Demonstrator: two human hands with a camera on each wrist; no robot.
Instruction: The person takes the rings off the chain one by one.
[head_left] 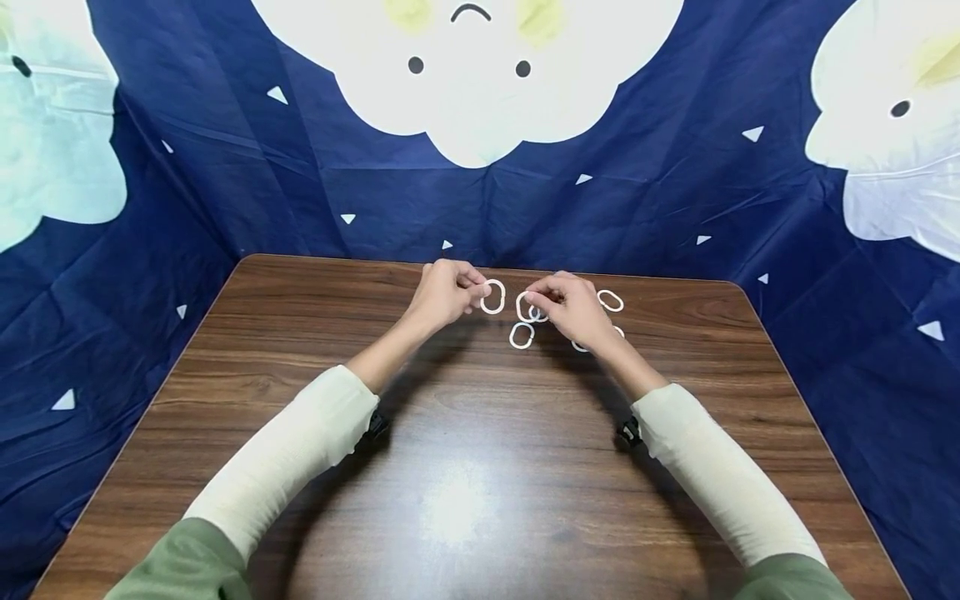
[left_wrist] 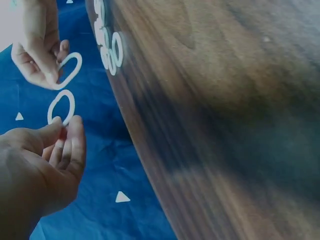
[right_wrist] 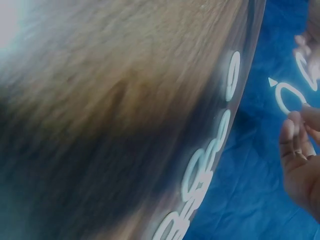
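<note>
My left hand (head_left: pixel 447 292) pinches a white oval link (head_left: pixel 492 297) between thumb and fingertips, above the far part of the table. A second white link (right_wrist: pixel 289 98) is pinched in my right hand (head_left: pixel 572 304), a short way to the right. In the left wrist view the two held links stand close together, one above the other. Below and around the right hand, several more white links (head_left: pixel 521 336) lie on the tabletop. Some of these overlap, and the right hand and forearm hide part of them in the head view.
The brown wooden table (head_left: pixel 465 417) ends just beyond my hands. Behind it hangs a dark blue cloth (head_left: pixel 480 200) with white clouds and small triangles, which also covers both sides. One loose link (head_left: pixel 611 301) lies right of the right hand.
</note>
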